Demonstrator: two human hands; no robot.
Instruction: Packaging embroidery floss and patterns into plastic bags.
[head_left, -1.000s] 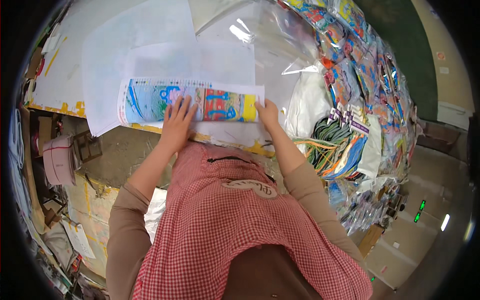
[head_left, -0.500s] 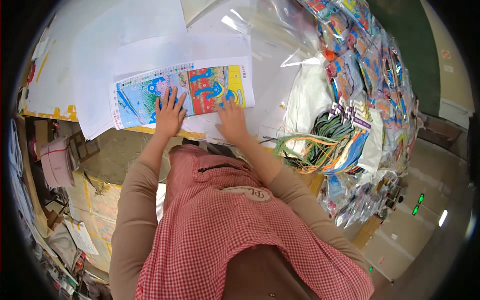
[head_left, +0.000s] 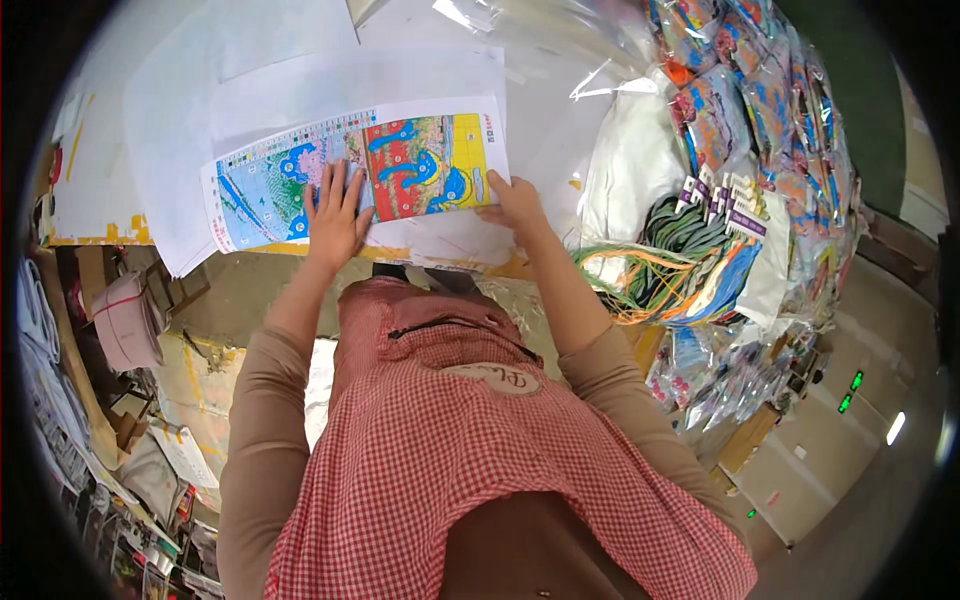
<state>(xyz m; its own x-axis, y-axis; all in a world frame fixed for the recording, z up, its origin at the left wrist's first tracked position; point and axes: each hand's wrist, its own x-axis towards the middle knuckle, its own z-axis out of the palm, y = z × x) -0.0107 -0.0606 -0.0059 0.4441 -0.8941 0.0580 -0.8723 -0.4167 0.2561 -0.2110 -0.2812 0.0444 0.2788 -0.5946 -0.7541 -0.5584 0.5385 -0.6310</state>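
Note:
A brightly coloured printed pattern sheet point(head_left: 408, 172), with gridded blue, red and yellow areas, lies on large white sheets point(head_left: 180, 160) on the table. My left hand point(head_left: 338, 218) rests flat on its lower middle, fingers spread. At the sheet's right edge, my right hand point(head_left: 514, 207) pinches the border near the lower corner. Part of the design is hidden under my left fingers.
To the right lie a bundle of coloured embroidery threads point(head_left: 680, 270) with purple-marked cards and folded white cloth point(head_left: 630, 160). Behind them rises a pile of clear-bagged colourful packets point(head_left: 770, 130). Clear plastic film point(head_left: 560, 40) lies at the back. The table's front edge point(head_left: 420, 258) has yellow tape.
My right hand has slid right, off the printed area, and now pinches the sheet's right edge. My left hand stays flat on the sheet. The view has shifted slightly.

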